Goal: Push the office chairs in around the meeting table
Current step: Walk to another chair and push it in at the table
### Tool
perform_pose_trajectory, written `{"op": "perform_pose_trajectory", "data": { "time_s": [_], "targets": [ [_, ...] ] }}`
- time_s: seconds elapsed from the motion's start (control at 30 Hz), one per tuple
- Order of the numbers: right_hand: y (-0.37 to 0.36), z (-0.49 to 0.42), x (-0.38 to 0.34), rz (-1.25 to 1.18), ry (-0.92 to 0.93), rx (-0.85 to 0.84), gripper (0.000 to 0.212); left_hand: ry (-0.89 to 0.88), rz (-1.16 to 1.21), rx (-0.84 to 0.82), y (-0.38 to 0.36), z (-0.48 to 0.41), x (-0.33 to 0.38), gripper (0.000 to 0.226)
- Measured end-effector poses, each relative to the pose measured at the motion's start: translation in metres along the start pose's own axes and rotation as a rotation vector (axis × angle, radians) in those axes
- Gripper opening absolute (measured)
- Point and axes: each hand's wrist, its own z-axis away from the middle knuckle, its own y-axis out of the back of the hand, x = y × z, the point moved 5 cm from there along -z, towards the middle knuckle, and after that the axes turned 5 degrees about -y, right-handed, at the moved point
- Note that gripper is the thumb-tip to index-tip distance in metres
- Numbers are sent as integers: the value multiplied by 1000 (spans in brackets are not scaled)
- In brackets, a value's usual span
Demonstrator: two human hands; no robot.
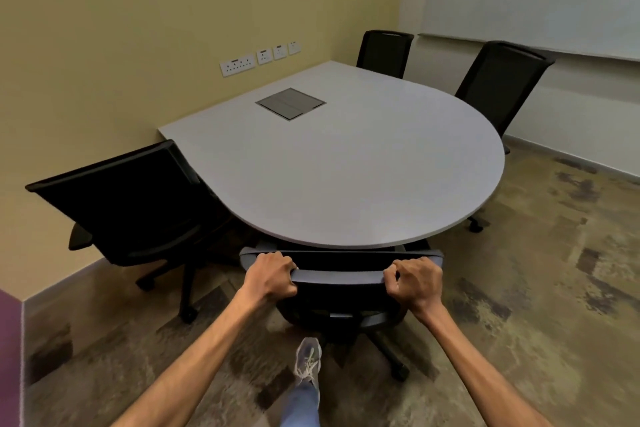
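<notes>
Grey tabletop: pale laminate, rounded at the near end, squared off against the yellow wall, is carrying nothing loose.
Near chair: black mesh chair is sitting at the rounded end, its backrest top close to the table edge and its seat seemingly going under.
Left hand: the hand is wrapping closed around the left part of the backrest's top rail.
Right hand: the hand is clenching the right part of the same rail, well apart from the other.
Foot: a grey shoe is stepping forward just behind the chair base.
Handling: the chair is probably rolling easily on its castors; the frame looks stiff, the mesh springy, so the rigid top rail is the sensible hold, gripped evenly to stop it swivelling.
Left chair: another is standing angled beside the table's left edge, likely needing straightening.
Far chairs: two and are tucking against the far side.
Cable box: a closed flap is lying flush in the tabletop; its contents are hidden.
Sockets: wall outlets are showing nothing plugged in.
</notes>
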Motion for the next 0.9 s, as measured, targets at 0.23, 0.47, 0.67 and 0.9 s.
{"op": "perform_pose_trajectory", "data": {
  "time_s": [0.23, 0.47, 0.67, 0.9],
  "targets": [
    [-11, -12, -15, -17, -40, -15, 41, -50, -8, -25, -7, -26, -30, 47],
    [-20, -15, -12, -22, -55, 9, 42, -112, -17, -7, -13, -30, -36, 53],
    [-34, -34, -46, -51, -109, 1, 44, -97, -97, -5, -8, -40, -76, 36],
    [-62, -35, -92, -41, -140, -20, 41, -120, -174, -112, -6, -48, -132, 35]
  ]
}}
